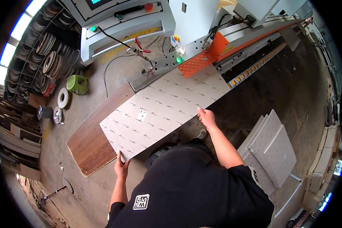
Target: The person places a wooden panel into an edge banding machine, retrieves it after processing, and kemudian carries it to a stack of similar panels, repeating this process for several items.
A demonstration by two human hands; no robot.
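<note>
A long board covered in pale printed film lies flat, slanting from lower left to upper right, with a small white label on its top face. Its far end passes under an orange perforated guard on a machine. My left hand holds the board's near left corner, one finger up along the end edge. Around the near long edge, farther right, my right hand is closed, its thumb on top and the other fingers partly hidden. A brown wooden board supports or lies beneath the left end; which, I cannot tell.
The machine's control panel stands at the far side, above loose cables. Several film-covered boards are stacked at the right. A green stool, edging rolls and a loaded rack are at the left. A roller track runs up right.
</note>
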